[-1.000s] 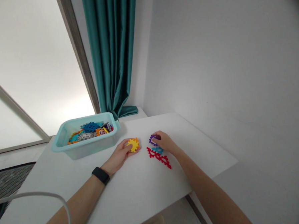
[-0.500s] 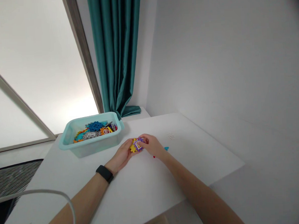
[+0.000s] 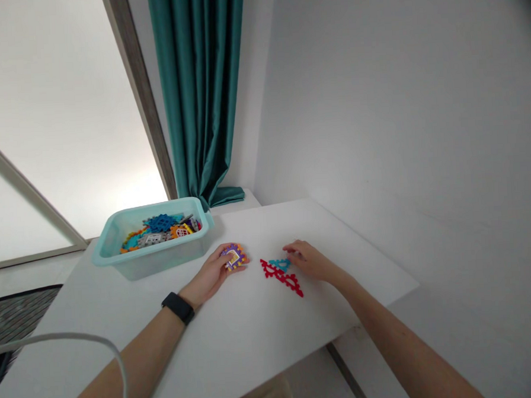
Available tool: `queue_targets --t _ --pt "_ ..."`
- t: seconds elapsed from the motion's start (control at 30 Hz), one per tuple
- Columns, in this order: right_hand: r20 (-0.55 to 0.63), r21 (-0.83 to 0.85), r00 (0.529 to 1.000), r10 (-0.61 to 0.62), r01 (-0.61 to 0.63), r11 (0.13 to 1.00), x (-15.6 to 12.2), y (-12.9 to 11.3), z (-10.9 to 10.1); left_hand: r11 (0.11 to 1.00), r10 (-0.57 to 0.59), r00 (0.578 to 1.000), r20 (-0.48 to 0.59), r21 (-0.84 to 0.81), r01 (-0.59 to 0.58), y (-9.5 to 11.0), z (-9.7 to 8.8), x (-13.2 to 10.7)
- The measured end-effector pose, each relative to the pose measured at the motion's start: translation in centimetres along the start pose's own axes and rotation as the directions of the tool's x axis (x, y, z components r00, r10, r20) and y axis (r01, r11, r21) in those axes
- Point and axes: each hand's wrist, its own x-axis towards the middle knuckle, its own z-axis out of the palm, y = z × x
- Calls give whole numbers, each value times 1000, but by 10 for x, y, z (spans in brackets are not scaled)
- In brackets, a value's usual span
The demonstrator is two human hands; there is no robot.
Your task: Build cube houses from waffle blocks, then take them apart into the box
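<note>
My left hand point(image 3: 211, 273), with a black watch on the wrist, rests on the white table point(image 3: 237, 337) and grips a stack of toy tiles point(image 3: 234, 256): a purple tile on top of a yellow one. My right hand point(image 3: 308, 259) lies to the right, its fingertips touching a small teal tile point(image 3: 279, 263). Just in front of that tile lie red toothed pieces point(image 3: 282, 277) joined in a row. Whether the right fingers pinch the teal tile I cannot make out.
A pale teal tub point(image 3: 155, 256) holding several coloured tiles stands at the back left of the table. A teal curtain point(image 3: 202, 95) hangs behind it. A white wall runs along the right. A white cable point(image 3: 77, 345) loops at the near left.
The right hand brought the purple tile onto the yellow one in my left hand, then let go and moved back right to the teal tile. The red pieces are uncovered again.
</note>
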Motion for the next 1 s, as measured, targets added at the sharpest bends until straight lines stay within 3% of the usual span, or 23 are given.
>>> queue_targets --t 0.13,0.23,0.47,0.57,0.63,0.7,0.83,0.93,1.0 --pt "99 -130 995 -19 32 991 -11 4 2 1000 -4 1000 -12 -29 3 1 0 -1" --pt "101 -153 995 19 -4 988 -7 -1 6 1000 -11 1000 -19 -21 11 2 0 -2" --pt "-107 -49 993 58 -64 997 7 -6 15 999 -12 999 -44 -35 11 3 1 -1" --pt "-136 6 989 65 -64 998 17 -19 19 996 -37 998 -46 -87 33 5 1 1" --pt "-158 60 987 16 -7 998 27 -38 23 991 -66 996 -53 -118 59 6 2 3" --pt "-211 114 969 -125 151 982 38 -62 30 990 -78 994 -70 -122 69 6 2 4" --pt "-205 26 924 -324 336 942 52 -102 46 999 -10 998 -61 -54 7 3 1 2" --pt "-202 32 914 -353 366 930 52 -102 48 1000 29 999 -36 5 -29 1 1 -1" --pt "-225 46 930 -290 308 950 45 -89 42 1000 23 999 -32 11 -22 0 0 -1"
